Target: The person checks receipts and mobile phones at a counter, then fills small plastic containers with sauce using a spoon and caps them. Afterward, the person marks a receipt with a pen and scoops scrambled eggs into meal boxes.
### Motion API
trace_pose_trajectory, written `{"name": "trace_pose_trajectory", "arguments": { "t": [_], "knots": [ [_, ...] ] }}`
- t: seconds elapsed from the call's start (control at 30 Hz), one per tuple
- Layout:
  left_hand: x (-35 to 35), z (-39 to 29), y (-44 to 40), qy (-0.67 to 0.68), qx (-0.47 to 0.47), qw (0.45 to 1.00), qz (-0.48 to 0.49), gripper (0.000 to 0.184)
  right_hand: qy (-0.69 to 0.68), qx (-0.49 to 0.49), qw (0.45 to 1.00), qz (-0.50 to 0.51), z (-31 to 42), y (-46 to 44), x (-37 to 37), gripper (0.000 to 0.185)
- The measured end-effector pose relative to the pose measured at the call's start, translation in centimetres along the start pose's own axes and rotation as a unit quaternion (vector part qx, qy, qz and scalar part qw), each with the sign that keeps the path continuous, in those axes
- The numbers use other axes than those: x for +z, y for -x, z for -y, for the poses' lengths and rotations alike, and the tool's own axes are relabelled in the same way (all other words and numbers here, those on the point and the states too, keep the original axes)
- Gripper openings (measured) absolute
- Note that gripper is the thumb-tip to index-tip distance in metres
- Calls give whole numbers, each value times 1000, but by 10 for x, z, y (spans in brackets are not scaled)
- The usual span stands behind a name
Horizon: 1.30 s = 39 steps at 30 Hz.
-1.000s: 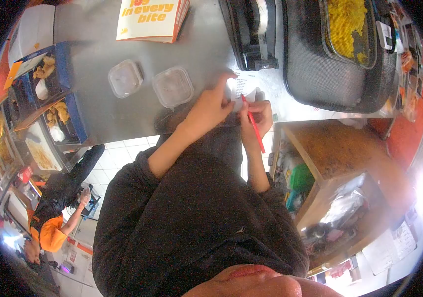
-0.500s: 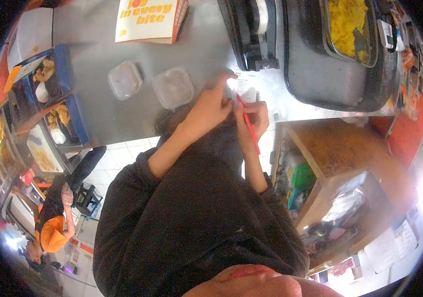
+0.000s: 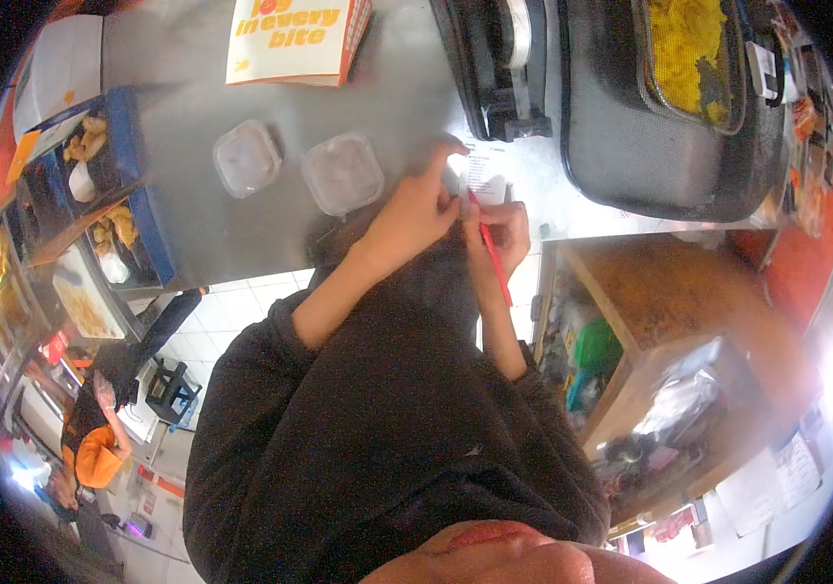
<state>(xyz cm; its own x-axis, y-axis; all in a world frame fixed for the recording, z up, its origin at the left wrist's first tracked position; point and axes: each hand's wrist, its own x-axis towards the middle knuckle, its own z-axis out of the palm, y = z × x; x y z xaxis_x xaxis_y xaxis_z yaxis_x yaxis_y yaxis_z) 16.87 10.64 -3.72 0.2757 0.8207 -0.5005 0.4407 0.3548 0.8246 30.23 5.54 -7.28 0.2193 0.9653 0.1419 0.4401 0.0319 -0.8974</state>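
A small white printed receipt (image 3: 484, 173) sits in front of me near the counter's front edge. My left hand (image 3: 411, 216) holds it at its left side, with the index finger at the top and the thumb near the bottom. Closed around a red pen (image 3: 492, 248), my right hand (image 3: 507, 234) is at the receipt's lower edge. The pen's tip touches or almost touches the paper; I cannot tell which. Left of my hands are two clear lidded plastic containers, a nearer tub (image 3: 342, 173) and a farther tub (image 3: 248, 159).
A white-and-orange printed box (image 3: 290, 44) lies farther back on the metal counter (image 3: 173, 117). Black bins stand at right, with a mesh basket of yellow food (image 3: 694, 58). Blue-edged trays (image 3: 139, 185) hold fried pieces. A co-worker in orange (image 3: 97, 457) is at far left.
My hands, the pen and the receipt stay almost in place. At far left, the co-worker has shifted slightly left, and their gloved hand has moved with them.
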Motion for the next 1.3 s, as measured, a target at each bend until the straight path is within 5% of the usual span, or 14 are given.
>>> {"name": "trace_pose_trajectory", "arguments": {
  "t": [0.03,0.1,0.3,0.53,0.7,0.83,0.9,0.97,1.03,1.07,1.17,1.3],
  "knots": [
    [-1,0,-1,1,1,1000,-2,61,15,-49,999,8,-4,1,-1,18],
    [0,0,1,11,2,1000,-4,61,-47,94,994,-26,-4,9,-3,18],
    [-1,0,1,35,-3,999,9,62,-67,142,985,-70,2,6,-2,24],
    [-4,-3,2,35,-9,999,21,60,-71,119,989,-47,-7,10,-4,24],
    [0,2,0,6,5,1000,0,60,31,-16,999,34,-1,2,-7,19],
    [-2,1,0,11,8,1000,-4,59,8,8,1000,6,-6,11,-5,19],
    [-2,1,2,20,2,1000,4,58,-45,135,990,-19,-13,14,-9,18],
    [-1,1,2,21,7,1000,3,58,-21,68,997,23,-13,13,-9,15],
    [-2,2,1,20,17,1000,-2,58,-69,46,996,-20,-1,5,-10,12],
    [-2,4,0,1,24,1000,-5,58,-149,120,977,-91,9,-2,-15,19],
    [-3,4,1,4,12,1000,3,57,-215,15,964,-157,30,-54,-35,14],
    [-3,4,2,27,25,999,2,56,-185,73,977,-78,43,-57,-32,10]
  ]
}}
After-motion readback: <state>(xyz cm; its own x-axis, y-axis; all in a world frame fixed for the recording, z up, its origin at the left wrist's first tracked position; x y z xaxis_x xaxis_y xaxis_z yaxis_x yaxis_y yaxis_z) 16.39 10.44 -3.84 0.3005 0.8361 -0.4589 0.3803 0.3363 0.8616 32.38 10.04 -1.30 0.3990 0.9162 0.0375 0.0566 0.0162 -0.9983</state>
